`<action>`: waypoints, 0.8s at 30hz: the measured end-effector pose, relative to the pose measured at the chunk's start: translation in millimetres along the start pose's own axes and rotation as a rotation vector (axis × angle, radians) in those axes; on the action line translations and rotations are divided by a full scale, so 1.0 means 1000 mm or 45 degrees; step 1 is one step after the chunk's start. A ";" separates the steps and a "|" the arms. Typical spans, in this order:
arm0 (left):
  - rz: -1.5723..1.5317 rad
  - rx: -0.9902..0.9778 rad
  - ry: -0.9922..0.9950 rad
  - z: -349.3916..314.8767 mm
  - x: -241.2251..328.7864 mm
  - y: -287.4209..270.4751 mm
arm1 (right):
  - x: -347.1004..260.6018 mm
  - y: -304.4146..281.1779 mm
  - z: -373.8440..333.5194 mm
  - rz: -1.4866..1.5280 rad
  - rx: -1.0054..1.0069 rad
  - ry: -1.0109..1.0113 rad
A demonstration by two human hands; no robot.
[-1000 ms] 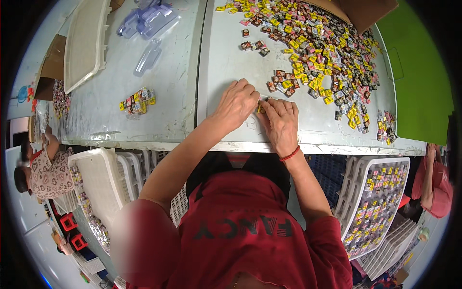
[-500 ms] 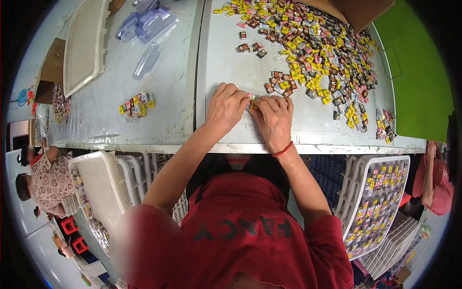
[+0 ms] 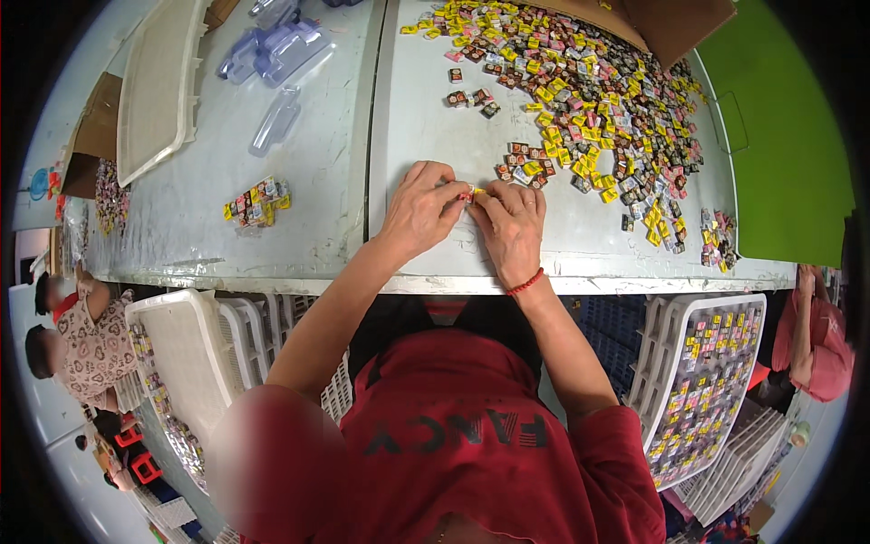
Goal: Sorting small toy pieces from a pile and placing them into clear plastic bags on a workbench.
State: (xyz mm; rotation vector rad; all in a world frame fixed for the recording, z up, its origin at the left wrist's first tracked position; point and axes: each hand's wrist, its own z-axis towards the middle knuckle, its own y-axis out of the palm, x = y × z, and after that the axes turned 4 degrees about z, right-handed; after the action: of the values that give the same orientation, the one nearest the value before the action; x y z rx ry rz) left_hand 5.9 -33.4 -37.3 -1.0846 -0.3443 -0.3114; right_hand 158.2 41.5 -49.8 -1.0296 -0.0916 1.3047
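Note:
Over the near edge of the table's right part, my left hand (image 3: 420, 208) and my right hand (image 3: 512, 222) meet fingertip to fingertip. Both are closed in a pinch on small box-shaped pieces (image 3: 469, 194), pink and yellow; the fingers cover much of them, so their number is unclear. A red bead bracelet circles my right wrist. Just beyond my right hand lies a little group of dark, yellow and pale small boxes (image 3: 526, 163). Farther back a large loose heap of similar small boxes (image 3: 598, 118) spreads across the table.
Left of the table seam sit a small bundle of boxes (image 3: 257, 203), clear plastic trays (image 3: 275, 121) and a white tray (image 3: 161, 86). An open carton (image 3: 680, 27) stands behind the heap. Filled white crates (image 3: 707, 390) flank me below the table edge. Other people work at both sides.
My fingertips have shifted slightly and turned the held pieces, so more red-pink and yellow shows between them. The view has moved a little; the heap looks the same.

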 end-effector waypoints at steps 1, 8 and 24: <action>-0.025 0.001 -0.029 -0.002 0.000 -0.001 | 0.000 -0.002 0.000 0.001 -0.002 -0.001; -0.118 -0.044 0.217 0.014 0.006 0.008 | 0.026 -0.039 -0.010 0.032 0.044 0.353; -0.181 -0.184 0.213 0.016 -0.008 0.027 | 0.014 -0.032 0.005 -0.035 -0.134 0.048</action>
State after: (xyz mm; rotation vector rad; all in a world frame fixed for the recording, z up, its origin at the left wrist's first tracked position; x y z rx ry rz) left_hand 7.4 -6.9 -55.6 -1.1692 -0.2524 -0.5573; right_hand 183.7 58.7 -33.0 -1.1379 -0.1469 1.2658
